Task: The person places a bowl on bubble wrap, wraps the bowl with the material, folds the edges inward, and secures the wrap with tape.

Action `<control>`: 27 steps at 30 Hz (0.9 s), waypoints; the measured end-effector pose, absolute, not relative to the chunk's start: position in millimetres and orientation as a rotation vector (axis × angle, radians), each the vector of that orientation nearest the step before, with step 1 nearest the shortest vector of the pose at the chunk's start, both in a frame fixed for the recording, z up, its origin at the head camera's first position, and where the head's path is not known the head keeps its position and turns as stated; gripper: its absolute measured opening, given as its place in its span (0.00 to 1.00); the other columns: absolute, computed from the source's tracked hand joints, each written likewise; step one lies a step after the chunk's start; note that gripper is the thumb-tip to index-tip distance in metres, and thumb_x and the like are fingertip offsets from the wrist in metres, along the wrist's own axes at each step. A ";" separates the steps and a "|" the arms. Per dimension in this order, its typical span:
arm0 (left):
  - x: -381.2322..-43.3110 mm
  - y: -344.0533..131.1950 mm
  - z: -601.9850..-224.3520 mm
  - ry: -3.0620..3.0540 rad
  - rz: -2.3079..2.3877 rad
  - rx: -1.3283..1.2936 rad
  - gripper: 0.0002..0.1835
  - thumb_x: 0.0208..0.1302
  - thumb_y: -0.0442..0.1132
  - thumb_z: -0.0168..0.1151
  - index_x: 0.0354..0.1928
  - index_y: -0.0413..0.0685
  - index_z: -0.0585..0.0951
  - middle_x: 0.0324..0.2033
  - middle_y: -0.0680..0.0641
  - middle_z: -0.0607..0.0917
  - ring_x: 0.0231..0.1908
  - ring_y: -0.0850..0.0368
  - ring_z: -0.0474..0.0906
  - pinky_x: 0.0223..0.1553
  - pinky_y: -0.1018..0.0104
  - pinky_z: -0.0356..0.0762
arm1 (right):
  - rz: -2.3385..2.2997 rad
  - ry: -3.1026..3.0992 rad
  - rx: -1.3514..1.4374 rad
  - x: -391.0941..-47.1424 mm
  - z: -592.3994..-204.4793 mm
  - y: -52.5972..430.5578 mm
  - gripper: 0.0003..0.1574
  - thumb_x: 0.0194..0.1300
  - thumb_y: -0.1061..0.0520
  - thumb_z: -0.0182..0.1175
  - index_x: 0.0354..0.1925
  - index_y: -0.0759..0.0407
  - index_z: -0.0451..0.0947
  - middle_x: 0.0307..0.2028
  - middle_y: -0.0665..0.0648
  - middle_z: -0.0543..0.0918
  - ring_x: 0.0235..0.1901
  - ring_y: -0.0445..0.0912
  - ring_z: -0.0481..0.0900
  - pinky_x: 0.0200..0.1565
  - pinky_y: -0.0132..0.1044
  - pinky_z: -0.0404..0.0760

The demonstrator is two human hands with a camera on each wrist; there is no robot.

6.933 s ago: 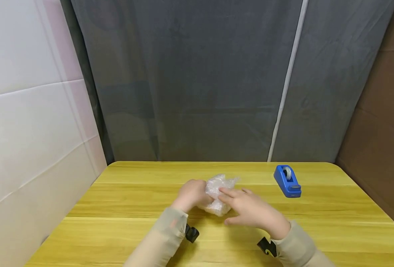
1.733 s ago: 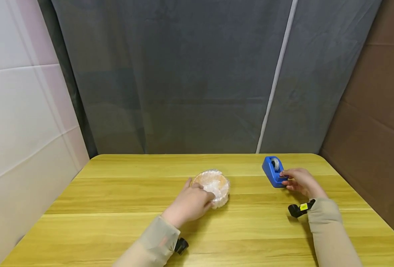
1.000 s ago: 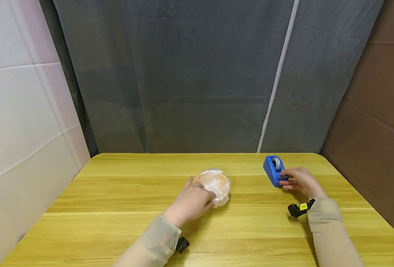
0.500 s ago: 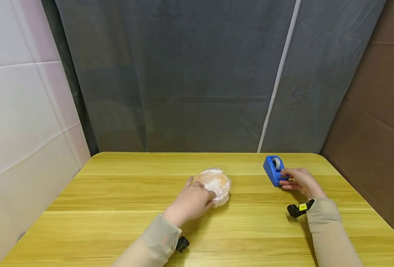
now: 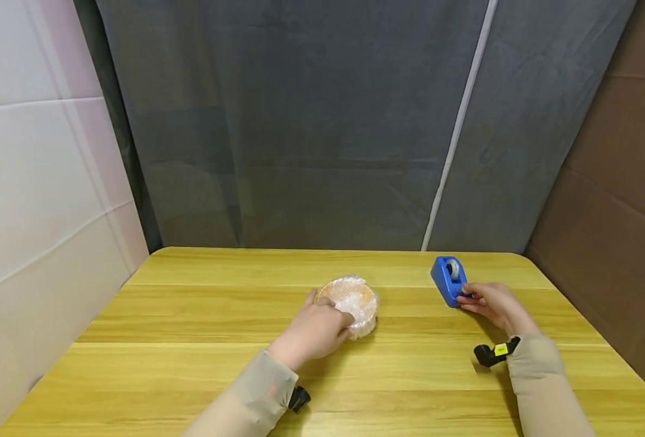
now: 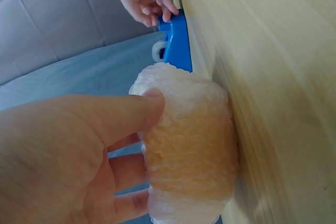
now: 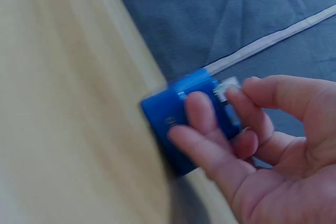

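Observation:
A round, tan, bowl-like thing in bubble wrap sits mid-table. In the left wrist view the bubble-wrapped bundle shows a tan band through the clear wrap. My left hand grips its near left side, thumb on the wrap and fingers around the edge. Farther right, a blue tape dispenser holds a roll of clear tape. My right hand is at its cutter end. Thumb and index finger pinch the tape's end there, while other fingers touch the blue front.
The yellow wood-grain table runs back to a dark grey curtain. A white panel stands on the left, a brown one on the right. Black wrist cameras sit below both hands.
Since the earliest frame, my right hand has left the bundle for the tape dispenser, and the bundle has turned to show its round face. In the last second, the right fingers have shifted slightly.

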State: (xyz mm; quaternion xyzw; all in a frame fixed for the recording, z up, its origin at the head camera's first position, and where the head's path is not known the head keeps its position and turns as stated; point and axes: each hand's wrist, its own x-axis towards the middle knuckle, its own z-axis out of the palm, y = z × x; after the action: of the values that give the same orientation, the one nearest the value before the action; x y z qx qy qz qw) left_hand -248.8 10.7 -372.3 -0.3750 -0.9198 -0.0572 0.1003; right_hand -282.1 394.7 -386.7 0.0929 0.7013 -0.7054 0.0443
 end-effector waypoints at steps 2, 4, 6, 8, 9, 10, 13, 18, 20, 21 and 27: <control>-250.0 12.6 -373.0 -2.717 -0.158 -1.110 0.05 0.65 0.48 0.63 0.32 0.61 0.83 0.29 0.59 0.85 0.49 0.47 0.78 0.64 0.34 0.55 | -2.212 2.112 0.253 -279.4 -390.6 396.3 0.11 0.71 0.65 0.49 0.45 0.77 0.66 0.32 0.59 0.78 0.31 0.42 0.85 0.41 0.35 0.83; -251.1 14.8 -374.1 -2.716 -0.151 -1.114 0.05 0.65 0.48 0.63 0.32 0.61 0.83 0.28 0.59 0.85 0.49 0.48 0.78 0.64 0.34 0.55 | -2.258 2.102 0.210 -275.8 -395.3 398.6 0.09 0.71 0.66 0.49 0.43 0.74 0.70 0.31 0.56 0.80 0.32 0.41 0.84 0.43 0.34 0.83; -251.8 17.1 -375.2 -2.713 -0.143 -1.118 0.05 0.65 0.48 0.63 0.32 0.61 0.83 0.27 0.60 0.84 0.48 0.48 0.78 0.64 0.34 0.55 | -2.292 2.101 0.177 -271.3 -399.8 400.7 0.09 0.71 0.66 0.49 0.40 0.72 0.74 0.31 0.55 0.81 0.34 0.40 0.84 0.44 0.33 0.82; -252.1 18.9 -376.1 -2.713 -0.144 -1.121 0.05 0.65 0.48 0.63 0.31 0.61 0.82 0.26 0.60 0.83 0.48 0.49 0.78 0.64 0.34 0.55 | -2.330 2.099 0.148 -266.2 -403.8 402.0 0.11 0.71 0.67 0.48 0.35 0.66 0.77 0.32 0.54 0.81 0.35 0.40 0.84 0.45 0.31 0.81; -252.2 19.4 -376.2 -2.714 -0.151 -1.122 0.05 0.65 0.48 0.63 0.31 0.61 0.82 0.26 0.60 0.83 0.47 0.49 0.78 0.64 0.34 0.55 | -2.347 2.097 0.132 -263.9 -405.5 402.5 0.13 0.71 0.67 0.48 0.32 0.63 0.78 0.33 0.53 0.81 0.36 0.39 0.84 0.45 0.30 0.81; -252.5 19.2 -376.2 -2.713 -0.153 -1.118 0.05 0.65 0.48 0.63 0.31 0.61 0.82 0.26 0.60 0.83 0.47 0.49 0.78 0.64 0.34 0.55 | -2.363 2.088 0.120 -262.5 -407.0 402.3 0.14 0.72 0.67 0.48 0.32 0.63 0.78 0.34 0.53 0.80 0.37 0.39 0.84 0.46 0.30 0.81; -253.8 17.7 -375.9 -2.716 -0.161 -1.107 0.05 0.65 0.48 0.63 0.32 0.60 0.83 0.27 0.60 0.84 0.48 0.49 0.78 0.64 0.34 0.55 | -2.414 2.032 0.057 -259.4 -410.4 400.6 0.16 0.72 0.67 0.45 0.33 0.63 0.79 0.39 0.52 0.80 0.42 0.38 0.83 0.48 0.29 0.79; -257.0 14.0 -376.3 -2.717 -0.164 -1.091 0.05 0.65 0.48 0.63 0.34 0.60 0.84 0.29 0.59 0.85 0.49 0.48 0.78 0.64 0.34 0.54 | -2.522 1.803 -0.044 -256.2 -416.0 398.2 0.16 0.71 0.69 0.41 0.37 0.65 0.77 0.45 0.49 0.80 0.49 0.39 0.80 0.54 0.32 0.76; -257.7 13.1 -376.6 -2.716 -0.167 -1.086 0.05 0.65 0.48 0.63 0.33 0.60 0.84 0.29 0.59 0.85 0.49 0.48 0.78 0.64 0.34 0.54 | -2.535 1.747 -0.046 -255.3 -417.8 396.9 0.17 0.70 0.69 0.40 0.36 0.65 0.76 0.46 0.49 0.80 0.50 0.40 0.80 0.55 0.33 0.76; -258.0 12.8 -377.0 -2.716 -0.168 -1.084 0.05 0.65 0.48 0.63 0.33 0.60 0.84 0.29 0.59 0.85 0.49 0.48 0.78 0.64 0.34 0.55 | -2.537 1.737 -0.039 -255.0 -418.6 396.1 0.18 0.71 0.68 0.40 0.33 0.66 0.77 0.45 0.50 0.81 0.50 0.41 0.80 0.55 0.33 0.76; -257.8 13.8 -378.5 -2.718 -0.174 -1.076 0.05 0.65 0.48 0.63 0.32 0.61 0.83 0.29 0.59 0.85 0.48 0.48 0.78 0.64 0.34 0.55 | -2.502 1.849 0.226 -254.2 -418.5 389.3 0.24 0.74 0.55 0.52 0.22 0.60 0.82 0.34 0.53 0.86 0.40 0.44 0.85 0.48 0.35 0.81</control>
State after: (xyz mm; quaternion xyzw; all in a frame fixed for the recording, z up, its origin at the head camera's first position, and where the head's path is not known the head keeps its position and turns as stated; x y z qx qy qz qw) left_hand -257.8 13.8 -378.5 -0.3655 -0.9229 -0.0590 0.1063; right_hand -254.2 389.3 -418.5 0.0725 0.5928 -0.8020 0.0113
